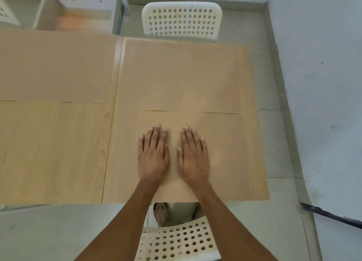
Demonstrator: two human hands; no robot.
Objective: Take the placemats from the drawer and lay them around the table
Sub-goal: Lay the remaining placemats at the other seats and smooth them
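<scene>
1. Far left of the fingers, a placemat (pixel 54 65) lies on the table (pixel 54 153).
2. The left hand (pixel 152 155) presses flat, fingers straight, on the near placemat (pixel 225 163).
3. The right hand (pixel 193 156) does likewise; another placemat (pixel 180 74) lies just beyond the fingertips.
4. Risk: the mat overhangs the table's right edge, so uneven pushing could slide it off.

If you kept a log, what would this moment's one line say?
left hand: flat on near placemat | right hand: flat beside it | placemats on table: three visible | white chairs: far, near
</scene>
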